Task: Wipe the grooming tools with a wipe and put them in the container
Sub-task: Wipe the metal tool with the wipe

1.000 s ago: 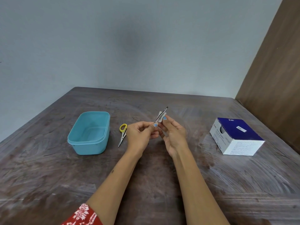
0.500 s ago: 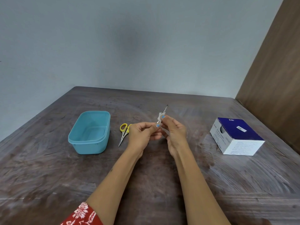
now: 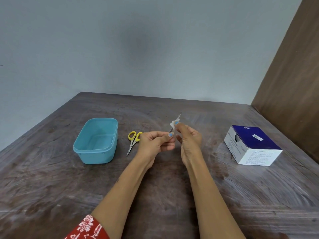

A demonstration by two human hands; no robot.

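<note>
Both hands up mid-table, close together: left hand [image 3: 156, 143] pinches the lower end of a thin silver metal grooming tool [image 3: 178, 117], right hand [image 3: 189, 138] pinches a small white wipe [image 3: 173, 124] around its middle, long axis tilted, tip pointing up and away to the right. Yellow-handled small scissors [image 3: 133, 141] lie flat on the brown wooden table [image 3: 51, 187], blades toward the person, just right of the open teal plastic container [image 3: 96, 141]. Blue-and-white cardboard box [image 3: 252, 145] far right, "BD" readable, rest too small.
</note>
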